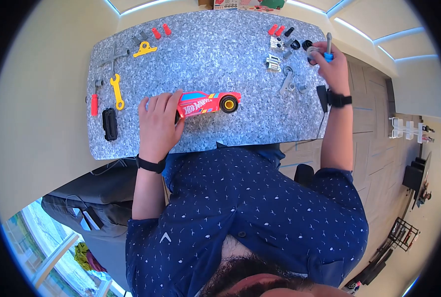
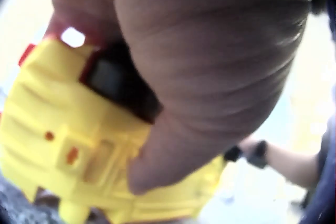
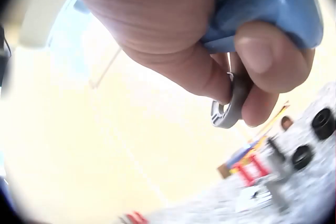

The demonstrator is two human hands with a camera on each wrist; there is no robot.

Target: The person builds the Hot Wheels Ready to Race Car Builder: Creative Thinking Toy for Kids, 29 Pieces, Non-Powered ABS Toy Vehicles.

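Observation:
In the head view my left hand (image 1: pixel 160 119) grips the rear of a red toy car (image 1: pixel 200 104) with a yellow-centred wheel, near the table's front edge. The left wrist view shows my left thumb against the car's yellow underside (image 2: pixel 94 150). Over the table's right side, my right hand (image 1: pixel 333 67) holds a screwdriver with a blue handle (image 1: pixel 328 56), its shaft pointing away from me. The right wrist view shows a grey ring-shaped part (image 3: pixel 227 109) pinched between fingers of that same hand, beside the blue handle (image 3: pixel 273 8).
Black wheels (image 3: pixel 303 157), red pieces (image 1: pixel 280 30), chrome parts (image 1: pixel 273 63) and a grey piece (image 1: pixel 287 81) lie at the table's right. On the left are a yellow wrench (image 1: pixel 116 92), yellow bracket (image 1: pixel 144 49), grey cross-shaped piece (image 1: pixel 113 60), red-handled tool (image 1: pixel 94 105) and black part (image 1: pixel 109 124).

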